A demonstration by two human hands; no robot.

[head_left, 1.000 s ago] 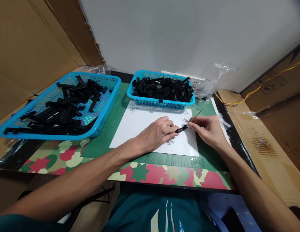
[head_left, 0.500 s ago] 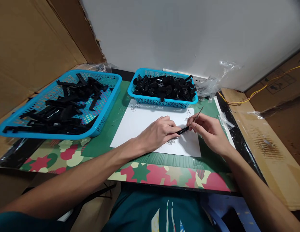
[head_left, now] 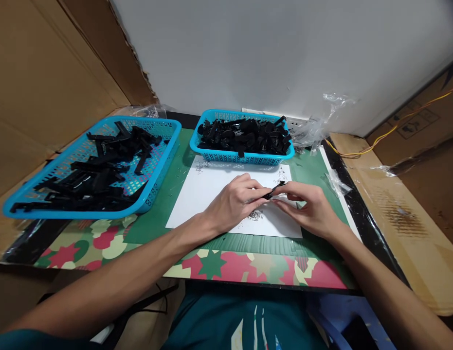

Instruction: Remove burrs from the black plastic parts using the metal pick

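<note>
My left hand lies over the white paper, thumb and fingers closed on a small black plastic part. Part of that piece shows between my two hands, its far end pointing up and to the right. My right hand is at the same piece, index finger and thumb brought close to it. A pale sliver shows between those fingertips, but I cannot make out what it is. Just below the fingers is a pile of tiny metal springs or wire bits. More such bits lie behind the hands.
A large blue basket at left holds long black parts. A smaller blue basket behind the paper is heaped with black pieces. Clear plastic wrap lies at back right. Cardboard borders the right side; a yellow cable crosses it.
My right hand has moved left and closer to my left hand. The thin metal tool that stuck up from its fingers no longer shows. The black part is now angled upward. The view shifted slightly.
</note>
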